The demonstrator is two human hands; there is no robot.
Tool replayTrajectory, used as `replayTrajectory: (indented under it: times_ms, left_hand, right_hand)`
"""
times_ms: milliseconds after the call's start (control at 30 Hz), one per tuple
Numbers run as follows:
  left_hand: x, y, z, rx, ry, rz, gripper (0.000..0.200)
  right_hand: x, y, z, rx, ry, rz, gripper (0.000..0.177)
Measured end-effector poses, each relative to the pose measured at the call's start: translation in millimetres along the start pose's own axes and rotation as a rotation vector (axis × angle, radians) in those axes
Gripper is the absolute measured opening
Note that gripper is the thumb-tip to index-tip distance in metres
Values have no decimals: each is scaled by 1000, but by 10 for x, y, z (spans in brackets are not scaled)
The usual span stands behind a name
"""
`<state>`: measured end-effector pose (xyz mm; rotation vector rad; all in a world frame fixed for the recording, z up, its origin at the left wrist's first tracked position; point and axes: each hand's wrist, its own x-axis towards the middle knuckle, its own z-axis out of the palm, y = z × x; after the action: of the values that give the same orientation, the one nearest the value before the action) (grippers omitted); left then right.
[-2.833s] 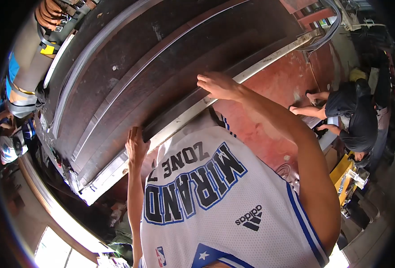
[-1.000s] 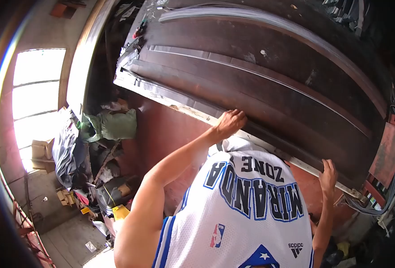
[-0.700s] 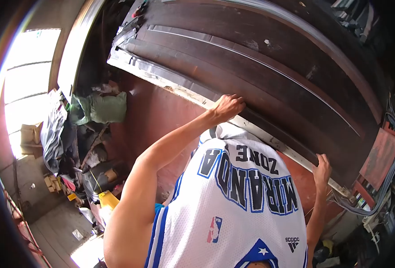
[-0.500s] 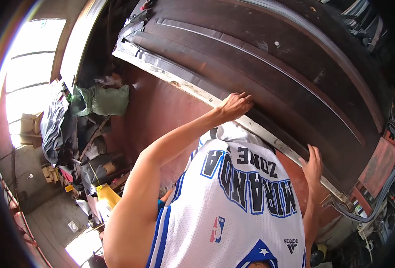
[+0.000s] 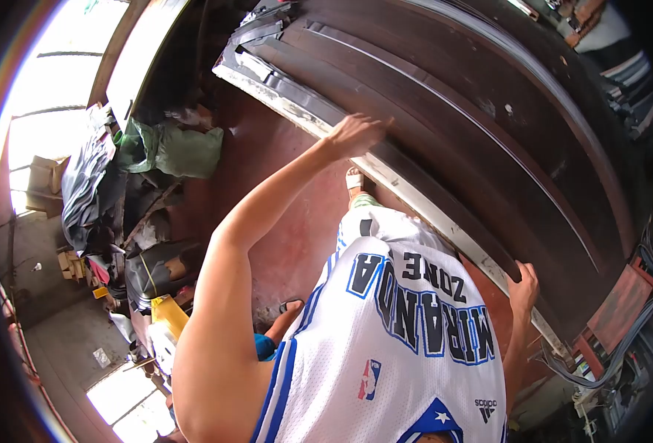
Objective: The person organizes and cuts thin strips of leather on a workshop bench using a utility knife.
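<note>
A long dark strip (image 5: 445,198) lies along the near edge of a large dark-brown table (image 5: 489,170), beside its worn pale rim (image 5: 448,225). My left hand (image 5: 357,137) is over the strip at mid-edge, palm down, fingers reaching forward and slightly blurred; whether it touches the strip is hard to tell. Toward the right end of the edge, my right hand (image 5: 524,286) has its fingers and thumb closed at the strip's near end. Another long strip with a shiny edge (image 5: 481,122) lies farther in on the table.
Dark strips (image 5: 264,29) are bunched at the table's far left corner. A reddish board (image 5: 620,304) and grey cables (image 5: 640,325) are at the right. Leftward are a green bag (image 5: 190,151), dark material (image 5: 86,188) and a yellow object (image 5: 169,317). Another person's hand (image 5: 585,15) shows at top right.
My left hand has moved left and farther up along the edge. The fingers of my right hand, spread before, have closed at the strip. The view has shifted, and another person's hand has appeared.
</note>
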<state>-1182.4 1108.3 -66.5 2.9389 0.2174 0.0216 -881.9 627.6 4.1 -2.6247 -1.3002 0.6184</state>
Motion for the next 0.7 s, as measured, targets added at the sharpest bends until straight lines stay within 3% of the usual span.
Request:
replayTrajectory:
  times_ms: [67,167,233,367,433,467,500,567,633,700]
  left_hand:
    - [161,197,14,-22,84,35,6]
    - [533,591,42,29,-269,-14,6]
    - [703,897,-253,68,-318,26,11]
    - [1015,1376,-42,13,-96,129,15]
    - [1149,1546,74,-33,-130,137,16]
    - [1154,1582,135,14,41,153,13]
    - [1193,1592,111,4,-49,177,16]
    - [1155,1498,229,-4,-1,144,21]
    - [1046,1048,93,-36,-173,69,26]
    - [889,599,-421,-57,-350,-51,31]
  right_hand:
    - [-58,58,-151,-78,-21,27,47]
    - [31,-151,-260,-109,-23,45,57]
    - [221,-627,-249,-19,16,10,68]
    - [705,-1215,-4,14,34,-132,69]
    - [821,-1348,-8,-10,60,-137,62]
    - [863,-1360,-2,-59,12,-55,57]
    - [889,-1367,17,-105,-37,32,52]
    - [850,-1275,27,-105,38,-11,45]
    - [828,-1173,24,-105,43,-15,45]
    - [772,-1030,-42,-104,58,-20,43]
